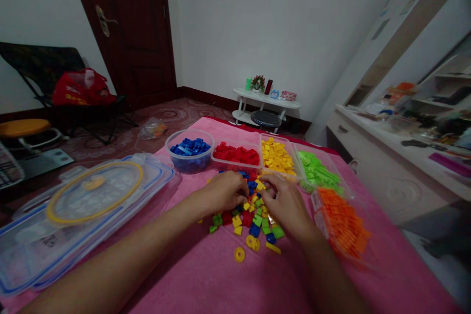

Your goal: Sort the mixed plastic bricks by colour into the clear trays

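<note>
A loose pile of small toy building bricks (253, 218) in yellow, green, red and blue lies on the pink cloth. My left hand (226, 191) reaches into its left side, fingers curled down and closed; whatever they hold is hidden. On the right side, my right hand (283, 198) bends its thumb and fingers around a yellow toy brick (260, 186) at the pile's upper part. Yellow ring-shaped pieces (239, 254) lie at the near edge of the pile.
Behind the pile stand tubs of blue bricks (190, 147), red bricks (236, 154), yellow bricks (276, 155) and green bricks (319, 170). A tub of orange bricks (344, 223) is at the right. Clear lids (121, 206) are stacked left on the pink cloth (221, 284).
</note>
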Demonstrator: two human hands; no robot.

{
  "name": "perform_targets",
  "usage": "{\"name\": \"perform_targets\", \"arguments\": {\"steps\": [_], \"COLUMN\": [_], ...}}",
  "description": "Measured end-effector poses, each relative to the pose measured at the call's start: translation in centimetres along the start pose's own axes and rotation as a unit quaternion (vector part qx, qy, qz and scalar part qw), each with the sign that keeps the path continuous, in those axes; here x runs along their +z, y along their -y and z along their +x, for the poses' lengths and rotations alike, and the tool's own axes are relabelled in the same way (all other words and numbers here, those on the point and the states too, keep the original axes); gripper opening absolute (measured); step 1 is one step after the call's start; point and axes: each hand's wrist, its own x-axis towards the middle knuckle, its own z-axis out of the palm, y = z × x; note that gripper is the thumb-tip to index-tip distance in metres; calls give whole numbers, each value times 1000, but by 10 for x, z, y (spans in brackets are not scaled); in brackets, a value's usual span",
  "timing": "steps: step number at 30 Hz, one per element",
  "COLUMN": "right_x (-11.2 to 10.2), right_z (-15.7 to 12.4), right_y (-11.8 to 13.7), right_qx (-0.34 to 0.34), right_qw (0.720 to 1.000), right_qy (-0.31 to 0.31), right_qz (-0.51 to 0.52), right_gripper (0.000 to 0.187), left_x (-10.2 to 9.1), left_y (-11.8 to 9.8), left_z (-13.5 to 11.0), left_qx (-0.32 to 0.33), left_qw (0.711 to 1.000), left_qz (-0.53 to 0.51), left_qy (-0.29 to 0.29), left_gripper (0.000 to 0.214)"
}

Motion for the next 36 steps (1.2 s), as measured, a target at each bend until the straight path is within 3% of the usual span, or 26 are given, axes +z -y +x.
{"name": "perform_targets", "arguments": {"steps": [4, 8, 10, 12, 15, 18, 21, 26, 30, 34, 36], "right_x": [-9, -15, -16, -16, -14, -9, -5, -1, -10, -29, -37], "right_z": [6, 7, 5, 3, 1, -1, -3, -2, -3, -8, -6], "right_y": [-7, -6, -3, 1, 6, 10, 14, 17, 11, -8, -18], "right_qx": [42, 121, 160, 182, 185, 183, 171, 143, 105, 67, 58], "right_qw": [987, 948, 915, 877, 838, 824, 822, 857, 914, 947, 958], "right_qy": [-53, -33, -14, -11, 0, 28, 66, 129, 179, 264, 257], "right_qz": [145, 292, 370, 444, 514, 536, 539, 478, 348, 168, 112], "right_gripper": [37, 36, 37, 37, 31, 25, 31, 35, 20, 15, 14], "left_x": [10, 17, 18, 19, 18, 17, 17, 21, 24, 16, 9], "left_y": [-23, -32, -30, -25, -18, -13, -12, -12, -8, 2, 7], "left_z": [-4, -7, -4, 1, 7, 9, 7, 6, 7, 9, 8], "left_qx": [35, 35, 17, -23, -99, -150, -166, -166, -162, -116, -106], "left_qw": [999, 998, 1000, 988, 913, 828, 802, 818, 862, 943, 966], "left_qz": [36, 37, -21, -149, -394, -539, -574, -551, -480, -304, -200], "left_qy": [19, 20, -1, -21, -38, -29, -18, -6, 16, -74, -122], "left_gripper": [25, 13, 15, 20, 37, 47, 52, 56, 59, 41, 31]}}
